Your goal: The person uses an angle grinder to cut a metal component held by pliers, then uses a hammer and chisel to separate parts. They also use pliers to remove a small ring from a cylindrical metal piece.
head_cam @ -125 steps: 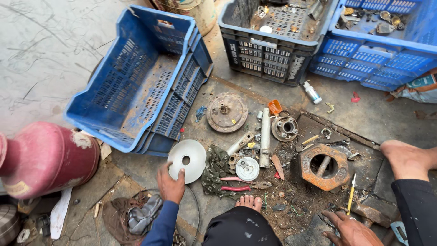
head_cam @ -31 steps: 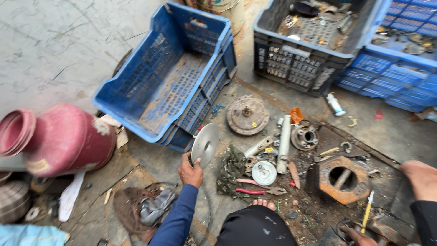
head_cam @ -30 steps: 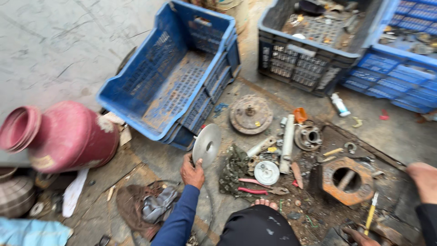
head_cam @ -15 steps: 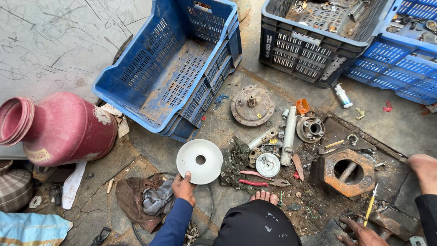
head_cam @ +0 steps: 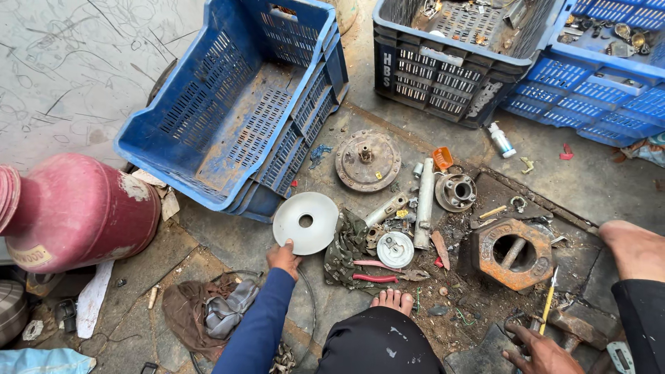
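Head view, looking straight down. Left hand (head_cam: pixel 283 257) pinching the near rim of a pale round metal disc (head_cam: pixel 305 223), thumb on top, other fingers hidden under the rim. Disc lying nearly flat on the dirty concrete floor (head_cam: pixel 222 239), just in front of the empty blue crate (head_cam: pixel 235 111) and touching a crumpled greenish rag (head_cam: pixel 344 251) on its right side. Small round hole in the middle. Probably thin, stiff and hard, not bendy. Probably light enough for one hand, but smooth and maybe greasy, so likely slippery. Rim looks like the best place to grab; the hole would take a finger too.

Right hand (head_cam: pixel 544 352) low at the picture's edge, curled on a dark metal part; hard to tell how tight. Yellow-handled tool (head_cam: pixel 549 309) just above it. Rusty nut-shaped block (head_cam: pixel 513 253) near, red-handled pliers (head_cam: pixel 374 271) by a bare foot (head_cam: pixel 393 300). Big pink gas cylinder (head_cam: pixel 76 211) far off to the left.
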